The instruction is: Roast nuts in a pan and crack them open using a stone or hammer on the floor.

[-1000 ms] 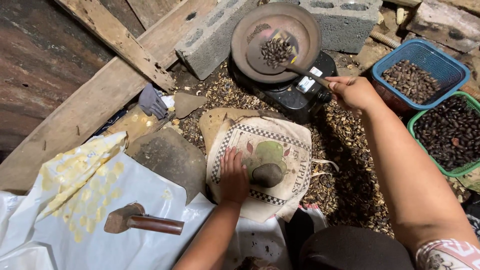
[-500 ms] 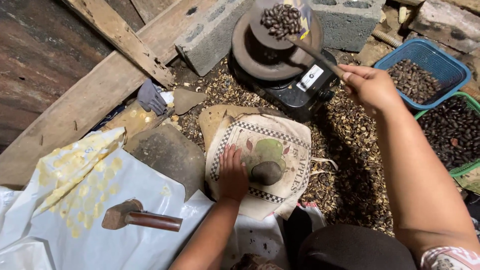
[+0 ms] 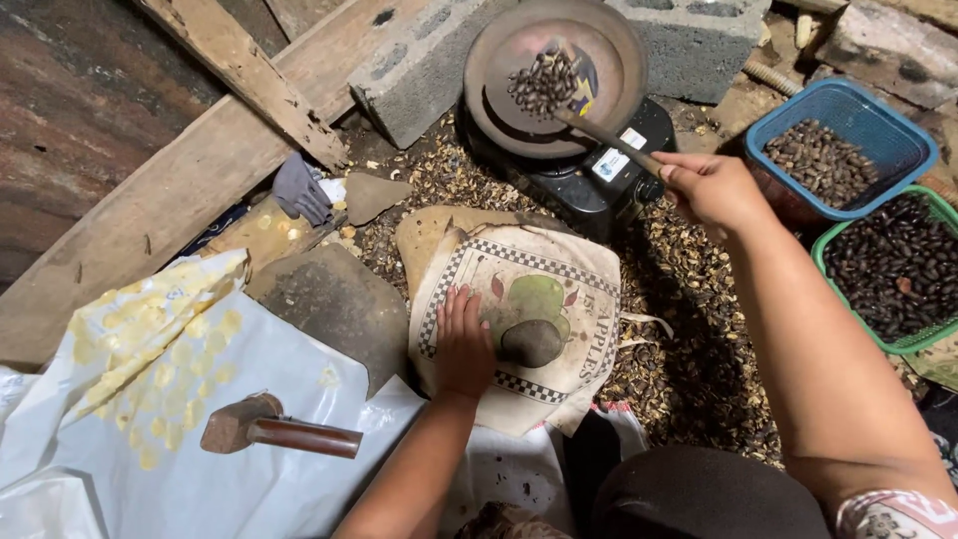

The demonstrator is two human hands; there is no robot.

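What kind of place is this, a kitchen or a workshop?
Probably a rough, home-style spot for roasting and shelling nuts or seeds: a round pan of dark kernels on a small burner, husks littering the ground, and baskets of kernels beside concrete blocks.

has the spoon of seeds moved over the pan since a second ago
Yes. The spoon in the right hand swung left across the pan, judged against the fixed grey block.

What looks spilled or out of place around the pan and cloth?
Broken shells litter the ground between the printed cloth and the baskets. The right hand holds a pan of dark seeds tilted above the black stove.
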